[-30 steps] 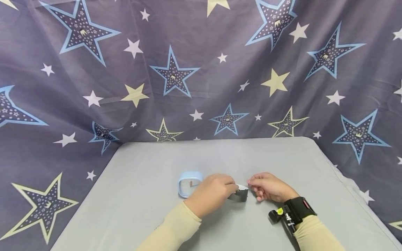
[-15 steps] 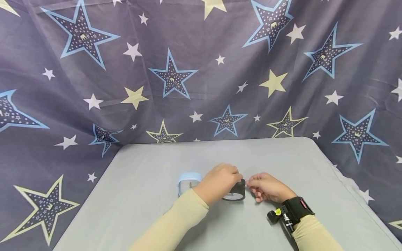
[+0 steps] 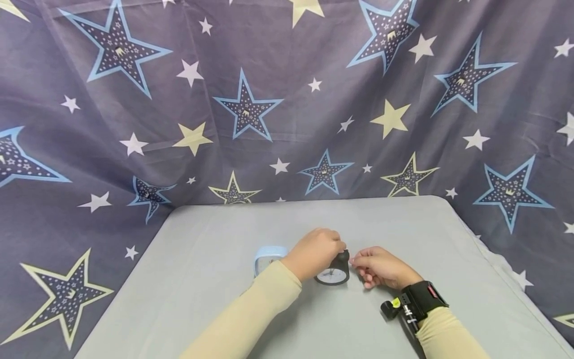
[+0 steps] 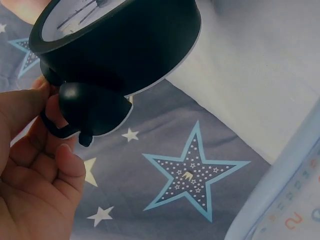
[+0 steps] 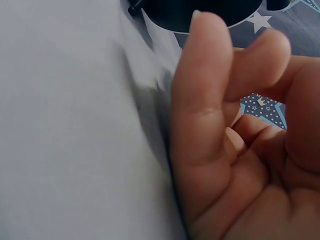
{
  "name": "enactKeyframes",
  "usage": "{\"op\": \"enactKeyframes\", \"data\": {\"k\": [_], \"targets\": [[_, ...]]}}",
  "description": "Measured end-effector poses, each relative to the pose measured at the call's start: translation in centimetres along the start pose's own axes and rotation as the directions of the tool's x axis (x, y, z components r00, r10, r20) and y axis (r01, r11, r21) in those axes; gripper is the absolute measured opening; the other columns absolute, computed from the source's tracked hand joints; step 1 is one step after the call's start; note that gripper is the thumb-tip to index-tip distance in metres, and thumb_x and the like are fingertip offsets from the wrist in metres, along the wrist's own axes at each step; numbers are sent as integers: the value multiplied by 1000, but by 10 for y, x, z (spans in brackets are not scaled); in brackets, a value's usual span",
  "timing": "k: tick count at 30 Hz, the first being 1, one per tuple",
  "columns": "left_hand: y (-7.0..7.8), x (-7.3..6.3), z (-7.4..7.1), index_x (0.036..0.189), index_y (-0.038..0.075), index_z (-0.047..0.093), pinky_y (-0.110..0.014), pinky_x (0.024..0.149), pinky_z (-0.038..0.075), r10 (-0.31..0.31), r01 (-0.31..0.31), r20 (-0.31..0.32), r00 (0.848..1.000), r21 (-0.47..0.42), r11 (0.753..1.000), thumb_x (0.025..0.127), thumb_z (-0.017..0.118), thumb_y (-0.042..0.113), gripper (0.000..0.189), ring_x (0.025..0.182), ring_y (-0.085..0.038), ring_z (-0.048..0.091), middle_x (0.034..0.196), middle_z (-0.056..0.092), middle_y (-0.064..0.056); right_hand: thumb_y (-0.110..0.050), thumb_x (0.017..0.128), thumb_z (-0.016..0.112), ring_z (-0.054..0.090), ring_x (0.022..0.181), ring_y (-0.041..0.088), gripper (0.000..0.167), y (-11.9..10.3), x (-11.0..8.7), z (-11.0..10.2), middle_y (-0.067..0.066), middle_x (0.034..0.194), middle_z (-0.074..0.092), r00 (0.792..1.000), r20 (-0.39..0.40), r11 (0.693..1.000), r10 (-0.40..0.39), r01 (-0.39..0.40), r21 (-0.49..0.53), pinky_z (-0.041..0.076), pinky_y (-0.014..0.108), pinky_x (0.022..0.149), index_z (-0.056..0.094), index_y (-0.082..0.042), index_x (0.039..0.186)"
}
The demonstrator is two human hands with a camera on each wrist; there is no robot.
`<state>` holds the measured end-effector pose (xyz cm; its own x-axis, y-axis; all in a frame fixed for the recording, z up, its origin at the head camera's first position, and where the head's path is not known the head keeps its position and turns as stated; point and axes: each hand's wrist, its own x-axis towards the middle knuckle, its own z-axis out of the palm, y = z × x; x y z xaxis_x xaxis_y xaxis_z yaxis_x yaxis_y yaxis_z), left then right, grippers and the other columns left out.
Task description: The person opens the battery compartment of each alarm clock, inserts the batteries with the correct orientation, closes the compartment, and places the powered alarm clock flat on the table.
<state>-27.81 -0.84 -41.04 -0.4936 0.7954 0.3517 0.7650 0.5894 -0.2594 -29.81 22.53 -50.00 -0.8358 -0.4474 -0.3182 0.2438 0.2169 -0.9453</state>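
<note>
A black twin-bell alarm clock (image 3: 332, 274) shows its white dial towards the head camera. My left hand (image 3: 315, 254) holds it from above. In the left wrist view, the thumb and fingers (image 4: 22, 107) pinch the handle beside a rounded bell (image 4: 92, 107). My right hand (image 3: 383, 268) is just right of the clock, its fingertips close to the clock's side. Seen from the right wrist, its fingers (image 5: 202, 95) are loosely bent with nothing visible between them, and the dark clock body (image 5: 200, 12) lies beyond.
A light-blue square clock (image 3: 270, 252) stands left of the black one, partly hidden behind the left forearm. Both sit on a grey-covered table (image 3: 215, 234). A star-patterned curtain (image 3: 287, 109) rises along the back and sides. A black strap with a small camera (image 3: 419, 301) circles the right wrist.
My left hand has moved up and to the right, turning the black clock so its dial comes into view. The right hand stays nearly in place. The left forearm now covers more of the blue clock.
</note>
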Motion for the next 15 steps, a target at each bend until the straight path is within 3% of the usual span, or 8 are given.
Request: {"op": "enactKeyframes", "data": {"k": [10, 15], "targets": [[-2, 5, 3, 102, 17, 79, -23, 80, 57, -37, 37, 17, 999, 16, 999, 92, 77, 14, 11, 83, -9, 66, 93, 69, 6, -22, 100, 64, 53, 49, 7, 23, -1, -1, 1, -3, 66, 53, 1000, -13, 1000, -5, 5, -14, 60, 30, 54, 59, -1, 94], [-3, 5, 5, 105, 16, 78, -21, 80, 57, -26, 26, 5, 1000, 29, 999, 92, 77, 16, 12, 85, -8, 66, 95, 69, 6, -23, 100, 64, 53, 49, 7, 24, -1, -3, 0, -2, 66, 53, 1000, -17, 999, -12, 12, -29, 60, 31, 55, 58, -2, 91]]}}
